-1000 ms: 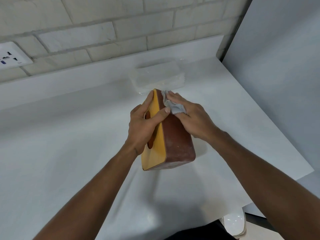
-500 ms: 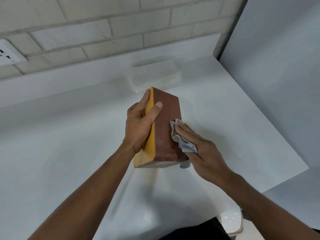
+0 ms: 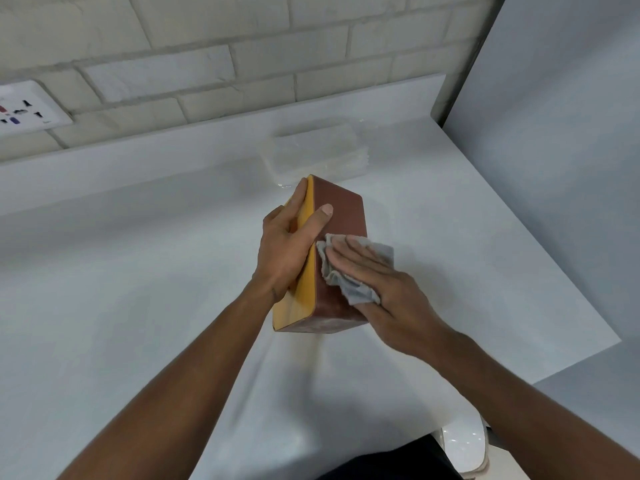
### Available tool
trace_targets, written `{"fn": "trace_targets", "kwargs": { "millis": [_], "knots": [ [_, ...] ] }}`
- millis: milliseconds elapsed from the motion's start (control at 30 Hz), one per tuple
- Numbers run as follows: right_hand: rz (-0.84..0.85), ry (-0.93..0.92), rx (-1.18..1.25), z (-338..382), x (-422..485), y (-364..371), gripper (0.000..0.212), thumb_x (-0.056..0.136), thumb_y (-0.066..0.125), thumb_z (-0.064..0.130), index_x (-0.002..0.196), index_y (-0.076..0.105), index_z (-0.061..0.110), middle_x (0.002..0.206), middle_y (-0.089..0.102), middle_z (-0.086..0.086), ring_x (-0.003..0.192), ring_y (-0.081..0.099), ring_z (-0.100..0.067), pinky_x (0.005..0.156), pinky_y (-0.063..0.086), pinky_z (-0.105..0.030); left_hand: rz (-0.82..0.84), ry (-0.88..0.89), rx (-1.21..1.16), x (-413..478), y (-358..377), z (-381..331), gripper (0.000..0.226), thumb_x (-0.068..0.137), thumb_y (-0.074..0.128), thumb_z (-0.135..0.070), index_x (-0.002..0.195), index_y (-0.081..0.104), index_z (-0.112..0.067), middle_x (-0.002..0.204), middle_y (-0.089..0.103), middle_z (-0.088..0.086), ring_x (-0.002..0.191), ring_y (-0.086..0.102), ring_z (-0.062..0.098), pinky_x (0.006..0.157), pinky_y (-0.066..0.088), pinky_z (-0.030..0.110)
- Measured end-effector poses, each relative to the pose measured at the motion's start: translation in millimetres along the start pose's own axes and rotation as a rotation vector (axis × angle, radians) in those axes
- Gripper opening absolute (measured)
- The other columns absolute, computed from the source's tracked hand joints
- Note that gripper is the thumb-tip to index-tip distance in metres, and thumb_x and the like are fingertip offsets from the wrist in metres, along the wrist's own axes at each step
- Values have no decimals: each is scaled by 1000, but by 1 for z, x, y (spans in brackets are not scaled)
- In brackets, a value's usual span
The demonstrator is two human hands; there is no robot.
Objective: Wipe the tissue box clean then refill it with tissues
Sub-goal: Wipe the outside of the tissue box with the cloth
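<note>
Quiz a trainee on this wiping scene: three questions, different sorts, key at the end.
1. True or false: the left hand grips the tissue box.
2. The right hand presses what against the box? A sponge; B grey cloth; C brush.
3. Fill in: the clear tissue pack lies ___ the box and the wall.
Key: 1 true; 2 B; 3 between.

White counter (image 3: 138, 306), clear-wrapped tissue pack (image 3: 313, 155) at back
</note>
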State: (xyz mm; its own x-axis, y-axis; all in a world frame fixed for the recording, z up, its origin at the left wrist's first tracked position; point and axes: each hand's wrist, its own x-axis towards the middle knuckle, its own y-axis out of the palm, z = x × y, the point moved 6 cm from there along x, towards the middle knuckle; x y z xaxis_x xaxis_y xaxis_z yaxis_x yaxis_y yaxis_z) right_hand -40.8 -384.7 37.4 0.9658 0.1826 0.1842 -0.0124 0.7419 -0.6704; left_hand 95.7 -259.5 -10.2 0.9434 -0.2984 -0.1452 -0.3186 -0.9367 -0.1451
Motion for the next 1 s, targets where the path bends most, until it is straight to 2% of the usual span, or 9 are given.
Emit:
{"fn": "trace_targets", "kwargs": {
  "millis": [100,267,333,400,467,633,800,900,1000],
  "knots": [
    [67,-92,-47,-1,-8,1,58,96,50,2,151,37,13,161,32,1,151,22,-14,123,23,-44,-2,9,-22,-1,-2,-2,75,77,73,-76,146,47,-63,140,65,-9,122,69,13,108,54,42],
    [-23,116,-8,-23,-1,-15,57,98,50,16,153,36,23,161,28,15,150,18,-3,123,23,-34,-29,-8,23,-3,4,-2,73,70,66,-92,138,43,-77,149,57,-12,132,62,15,114,48,47],
    [-4,77,-33,-8,0,-4,55,100,47,21,153,35,21,162,27,10,151,16,-6,122,21,-28,-35,-6,2,-1,4,1,75,69,67,-91,139,46,-74,147,59,-10,131,63,15,113,48,47],
    [47,-24,-43,7,-4,5,55,100,42,20,153,33,14,162,28,2,152,17,-11,124,19,-32,-32,7,-12,1,2,3,78,70,70,-90,141,48,-69,146,60,-8,130,64,18,112,50,47],
    [68,-42,-15,5,-8,2,53,101,44,16,153,34,13,162,28,2,152,19,-11,124,20,-38,-30,13,-7,1,1,3,79,70,70,-89,142,48,-68,146,60,-8,129,64,17,111,51,46],
    [-40,196,50,-15,4,-10,56,101,53,15,153,35,28,160,27,18,150,16,0,124,21,-34,-43,0,23,-1,5,-1,76,68,65,-94,139,45,-75,148,58,-13,131,61,12,115,46,47],
    [58,-13,-45,14,-10,6,56,98,40,21,153,32,16,162,27,6,152,16,-7,124,17,-29,-49,29,-11,-4,-1,-3,76,76,70,-82,146,50,-60,138,66,-10,123,68,14,110,52,46],
    [1,93,37,-7,-11,-6,53,100,46,15,152,38,19,161,30,11,150,19,-3,123,20,-31,-37,6,38,-7,3,-6,73,76,58,-93,144,41,-72,148,58,-13,132,61,15,114,46,48],
    [-40,176,65,-15,-3,-6,54,101,49,14,152,38,25,160,30,16,149,19,-1,123,22,-34,13,-29,126,-13,7,-4,74,77,37,-101,146,25,-77,165,37,-6,151,40,25,123,32,57]
  ]
}}
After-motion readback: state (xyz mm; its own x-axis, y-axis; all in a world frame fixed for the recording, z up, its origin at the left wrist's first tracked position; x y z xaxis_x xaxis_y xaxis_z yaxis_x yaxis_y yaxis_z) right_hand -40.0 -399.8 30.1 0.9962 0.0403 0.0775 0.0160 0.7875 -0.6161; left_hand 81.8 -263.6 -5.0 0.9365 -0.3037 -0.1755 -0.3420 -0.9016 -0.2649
